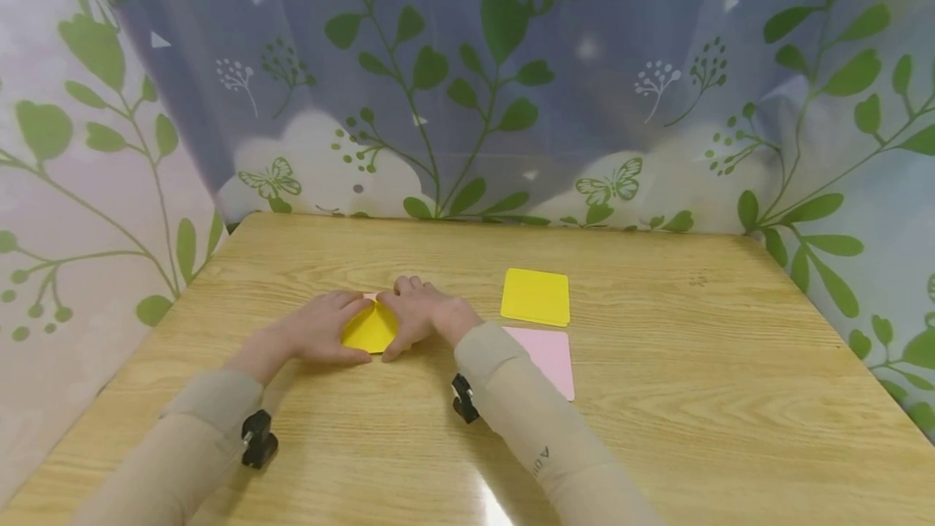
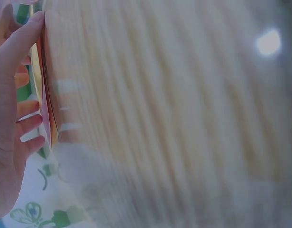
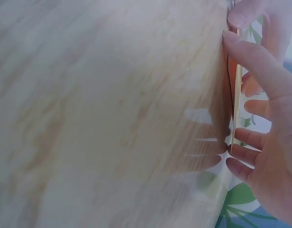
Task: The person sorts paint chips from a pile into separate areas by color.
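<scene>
A yellow sheet of paper [image 1: 371,333] lies near the table's left side, with a bit of pink showing at its far edge. My left hand [image 1: 321,329] grips it from the left, thumb along the near edge and fingers on the far side. From the right, my right hand [image 1: 418,313] holds it in the same way, the two thumbs nearly meeting. Seen edge-on in the left wrist view, thin layers of paper [image 2: 47,102], yellow and pink, stand beside the left fingers. The hands hide the paper's sides.
A neat yellow stack of square sheets [image 1: 536,296] with rounded corners lies right of the hands. Just in front of it is a pink square sheet [image 1: 551,360], partly covered by the right sleeve. A leaf-patterned curtain [image 1: 467,128] borders the wooden table [image 1: 694,380].
</scene>
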Action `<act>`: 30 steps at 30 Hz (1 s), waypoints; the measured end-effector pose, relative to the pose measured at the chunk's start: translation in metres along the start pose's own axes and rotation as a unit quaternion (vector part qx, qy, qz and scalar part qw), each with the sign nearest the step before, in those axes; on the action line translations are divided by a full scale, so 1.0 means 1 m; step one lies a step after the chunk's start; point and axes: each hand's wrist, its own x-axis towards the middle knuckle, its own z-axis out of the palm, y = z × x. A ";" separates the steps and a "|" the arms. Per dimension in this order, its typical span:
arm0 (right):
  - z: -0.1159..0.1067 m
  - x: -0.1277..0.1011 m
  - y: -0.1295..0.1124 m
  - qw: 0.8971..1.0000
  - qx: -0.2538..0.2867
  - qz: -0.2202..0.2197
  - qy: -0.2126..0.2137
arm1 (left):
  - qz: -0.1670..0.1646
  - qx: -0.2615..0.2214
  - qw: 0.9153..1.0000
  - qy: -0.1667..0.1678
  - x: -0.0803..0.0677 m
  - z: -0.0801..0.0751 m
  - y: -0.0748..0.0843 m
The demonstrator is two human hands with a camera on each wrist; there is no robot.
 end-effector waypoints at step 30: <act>-0.010 -0.032 0.033 0.998 -0.050 -0.002 0.040 | 0.007 0.018 0.999 0.050 0.030 -0.006 0.019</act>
